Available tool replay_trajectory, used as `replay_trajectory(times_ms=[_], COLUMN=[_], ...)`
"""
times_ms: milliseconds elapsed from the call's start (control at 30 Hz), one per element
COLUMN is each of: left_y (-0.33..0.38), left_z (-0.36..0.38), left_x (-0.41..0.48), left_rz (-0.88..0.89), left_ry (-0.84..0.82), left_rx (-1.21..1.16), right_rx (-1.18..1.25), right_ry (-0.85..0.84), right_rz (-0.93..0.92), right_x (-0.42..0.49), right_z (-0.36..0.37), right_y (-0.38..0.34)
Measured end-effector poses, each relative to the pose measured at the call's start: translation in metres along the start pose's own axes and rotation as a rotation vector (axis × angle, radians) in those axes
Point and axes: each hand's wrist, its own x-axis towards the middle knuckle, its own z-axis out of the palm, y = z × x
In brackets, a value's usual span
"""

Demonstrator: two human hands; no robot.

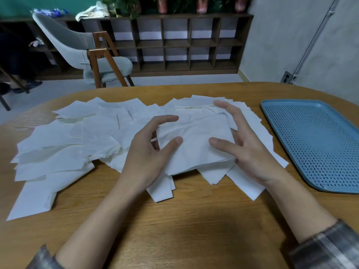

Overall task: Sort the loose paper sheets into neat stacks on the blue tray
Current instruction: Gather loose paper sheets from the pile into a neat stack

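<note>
Stack of sheets (194, 144): gripped at its side edges by left hand (147, 152) and right hand (246, 150), fingers curled, thumbs on top. Loose sheets (77, 136): fanned across the desk (194, 220) beneath. Blue tray (310, 144): at right, a strip of bare wood between it and the heap.

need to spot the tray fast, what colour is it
The tray is light blue, perforated; head view.
</note>
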Motion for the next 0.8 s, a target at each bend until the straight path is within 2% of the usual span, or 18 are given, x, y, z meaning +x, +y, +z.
replay_trajectory(times_ms=[133,200,333,367,433,500,567,800], left_y=[-0.004,-0.006,-0.013,-0.015,-0.018,-0.024,-0.03,-0.03], left_z=[0.001,0.006,0.024,0.028,0.035,0.04,0.043,0.044], left_x=[0.0,-0.002,-0.012,-0.015,-0.018,-0.021,-0.021,-0.02], left_rz=[0.075,0.125,0.425,0.48,0.544,0.553,0.527,0.539], left_ry=[-0.019,-0.018,0.047,0.018,-0.144,-0.332,-0.406,-0.373], left_rx=[0.111,0.162,0.409,0.439,0.471,0.546,0.617,0.622], right_rx=[-0.124,-0.19,-0.258,-0.269,-0.283,-0.286,-0.282,-0.29], right_ry=[-0.063,-0.005,0.162,0.196,0.249,0.274,0.276,0.268], right_rz=[-0.019,-0.009,-0.045,-0.053,-0.06,-0.054,-0.043,-0.024], right_x=[0.0,0.0,0.004,0.005,0.007,0.007,0.006,0.006], right_z=[-0.006,-0.006,-0.009,-0.01,-0.013,-0.012,-0.011,-0.009], right_y=[-0.002,0.001,0.006,0.008,0.011,0.012,0.012,0.012])
